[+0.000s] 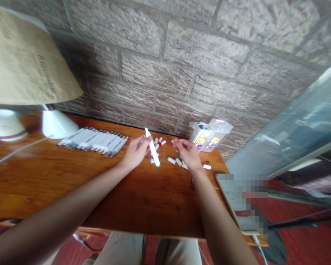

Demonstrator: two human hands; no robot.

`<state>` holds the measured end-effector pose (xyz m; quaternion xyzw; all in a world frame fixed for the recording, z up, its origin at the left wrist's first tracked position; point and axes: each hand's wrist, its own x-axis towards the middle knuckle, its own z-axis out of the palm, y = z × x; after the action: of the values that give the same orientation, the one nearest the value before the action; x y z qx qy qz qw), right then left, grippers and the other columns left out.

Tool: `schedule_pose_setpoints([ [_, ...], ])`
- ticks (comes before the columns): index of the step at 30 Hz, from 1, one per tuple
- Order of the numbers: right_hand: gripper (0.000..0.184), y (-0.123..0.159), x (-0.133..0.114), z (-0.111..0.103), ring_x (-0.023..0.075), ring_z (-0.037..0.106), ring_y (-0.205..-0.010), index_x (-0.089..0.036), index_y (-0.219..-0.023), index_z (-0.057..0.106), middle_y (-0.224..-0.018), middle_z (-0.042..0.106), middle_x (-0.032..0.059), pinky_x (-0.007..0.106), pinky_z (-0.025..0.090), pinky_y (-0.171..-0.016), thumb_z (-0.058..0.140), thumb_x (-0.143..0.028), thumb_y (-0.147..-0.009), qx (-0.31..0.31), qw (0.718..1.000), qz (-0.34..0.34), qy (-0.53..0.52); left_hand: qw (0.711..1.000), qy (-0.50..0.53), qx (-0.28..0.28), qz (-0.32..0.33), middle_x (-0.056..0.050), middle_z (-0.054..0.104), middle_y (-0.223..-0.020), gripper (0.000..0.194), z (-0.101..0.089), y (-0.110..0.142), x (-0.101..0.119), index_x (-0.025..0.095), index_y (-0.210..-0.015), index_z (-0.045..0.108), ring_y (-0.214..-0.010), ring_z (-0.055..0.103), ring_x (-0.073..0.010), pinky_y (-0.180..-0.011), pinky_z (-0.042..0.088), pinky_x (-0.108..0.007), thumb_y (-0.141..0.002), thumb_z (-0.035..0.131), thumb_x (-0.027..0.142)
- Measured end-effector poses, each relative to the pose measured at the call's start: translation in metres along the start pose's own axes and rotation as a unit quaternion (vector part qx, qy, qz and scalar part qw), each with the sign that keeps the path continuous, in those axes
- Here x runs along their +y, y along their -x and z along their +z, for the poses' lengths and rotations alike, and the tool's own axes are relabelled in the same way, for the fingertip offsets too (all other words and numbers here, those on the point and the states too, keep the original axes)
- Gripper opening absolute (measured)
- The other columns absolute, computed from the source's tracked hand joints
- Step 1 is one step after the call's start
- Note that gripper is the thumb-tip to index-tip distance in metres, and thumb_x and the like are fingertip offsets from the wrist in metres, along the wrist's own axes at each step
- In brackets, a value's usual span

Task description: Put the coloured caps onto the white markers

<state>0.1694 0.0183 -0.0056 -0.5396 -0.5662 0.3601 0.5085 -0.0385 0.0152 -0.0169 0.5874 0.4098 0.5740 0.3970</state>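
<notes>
My left hand (136,151) is closed around a white marker (153,151), held slanted above the wooden table (71,184), its uncapped tip pointing up and away. My right hand (188,154) hovers just to the right with fingers curled; it pinches something small near its fingertips that I cannot make out. Several loose white marker caps (174,161) with coloured ends lie on the table between and under the hands.
A row of several capped white markers (95,140) lies at the back left. Two clear plastic marker packs (209,135) lean on the brick wall. A lamp (24,73) stands at the far left, a laptop (242,198) at the right edge.
</notes>
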Motion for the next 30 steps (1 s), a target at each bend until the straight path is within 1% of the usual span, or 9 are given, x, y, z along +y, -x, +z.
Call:
schedule_pose_setpoints([
  [3,0.038,-0.005,0.007,-0.015,0.0183,0.067,-0.078,-0.018,-0.088,0.08,-0.088,0.079,0.0058,0.031,0.05,-0.074,0.07,-0.055,-0.08,-0.001,0.994,-0.014,0.112,1.0,-0.01,0.017,-0.001,0.0,0.059,-0.06,0.052,0.0,0.0,-0.003,0.019,-0.068,0.058,-0.057,0.056,-0.0138,-0.056,0.046,-0.025,-0.086,0.061,0.067],
  [6,0.028,-0.002,0.011,-0.019,0.0203,0.069,-0.081,-0.023,-0.087,0.082,-0.09,0.08,0.0031,0.033,0.05,-0.079,0.082,-0.048,-0.072,-0.053,0.982,-0.014,0.179,1.0,-0.007,0.001,-0.001,-0.003,0.068,-0.068,0.052,0.001,0.001,-0.004,0.018,-0.076,0.062,-0.061,0.063,-0.0166,-0.056,0.052,-0.026,-0.085,0.062,0.069],
  [9,0.024,0.003,0.015,-0.016,0.0203,0.069,-0.08,-0.025,-0.082,0.081,-0.087,0.08,0.002,0.033,0.05,-0.076,0.09,-0.039,-0.065,-0.105,0.971,-0.008,0.216,1.0,-0.011,-0.024,0.011,-0.004,0.072,-0.072,0.048,0.003,0.005,-0.002,0.017,-0.078,0.064,-0.064,0.067,-0.0174,-0.056,0.056,-0.026,-0.085,0.065,0.065],
  [12,0.009,0.005,0.019,-0.015,0.0163,0.065,-0.069,-0.023,-0.074,0.078,-0.077,0.077,0.0004,0.028,0.045,-0.066,0.085,-0.027,-0.069,-0.155,0.959,-0.014,0.237,0.999,-0.017,-0.047,0.022,-0.004,0.074,-0.074,0.045,0.005,0.008,-0.003,0.017,-0.079,0.066,-0.068,0.07,-0.0185,-0.059,0.059,-0.026,-0.086,0.067,0.062],
  [18,0.008,0.005,0.02,-0.014,0.0139,0.059,-0.062,-0.022,-0.068,0.076,-0.067,0.072,-0.0006,0.026,0.04,-0.061,0.075,-0.02,-0.076,-0.173,0.954,-0.029,0.241,0.996,-0.023,-0.086,0.004,-0.001,0.066,-0.065,0.046,0.006,0.012,-0.012,0.019,-0.071,0.058,-0.059,0.067,-0.0167,-0.054,0.058,-0.026,-0.086,0.068,0.062],
  [20,0.007,0.004,0.014,-0.01,0.014,0.061,-0.067,-0.022,-0.074,0.077,-0.074,0.074,-0.0001,0.027,0.043,-0.067,0.073,-0.022,-0.079,-0.138,0.965,-0.044,0.22,0.994,-0.066,-0.085,0.033,0.0,0.063,-0.063,0.046,0.005,0.012,-0.013,0.019,-0.067,0.055,-0.058,0.062,-0.014,-0.054,0.054,-0.024,-0.089,0.066,0.058],
  [24,0.022,0.003,-0.004,-0.004,0.0109,0.056,-0.065,-0.019,-0.091,0.076,-0.084,0.073,0.0013,0.026,0.042,-0.063,0.075,-0.038,-0.079,0.033,0.998,-0.043,0.04,0.976,-0.167,-0.092,0.103,0.002,0.057,-0.06,0.038,0.002,0.01,-0.009,0.018,-0.067,0.057,-0.056,0.051,-0.0105,-0.055,0.041,-0.021,-0.093,0.059,0.046],
  [27,0.042,0.003,-0.017,-0.003,0.0054,0.042,-0.052,-0.018,-0.1,0.071,-0.08,0.069,-0.0024,0.022,0.032,-0.049,0.083,-0.047,-0.071,0.094,0.985,-0.017,-0.144,0.966,-0.194,-0.118,0.125,0.003,0.052,-0.057,0.038,0.002,0.011,-0.007,0.018,-0.064,0.054,-0.054,0.045,-0.0095,-0.054,0.034,-0.022,-0.093,0.057,0.043],
  [30,0.048,0.004,-0.025,-0.004,0.0033,0.032,-0.046,-0.019,-0.099,0.068,-0.065,0.059,-0.0077,0.021,0.023,-0.043,0.087,-0.047,-0.065,0.117,0.962,-0.021,-0.244,0.954,-0.218,-0.143,0.145,0.004,0.049,-0.056,0.039,0.002,0.012,-0.008,0.018,-0.061,0.05,-0.055,0.043,-0.0096,-0.055,0.031,-0.023,-0.092,0.059,0.042],
])
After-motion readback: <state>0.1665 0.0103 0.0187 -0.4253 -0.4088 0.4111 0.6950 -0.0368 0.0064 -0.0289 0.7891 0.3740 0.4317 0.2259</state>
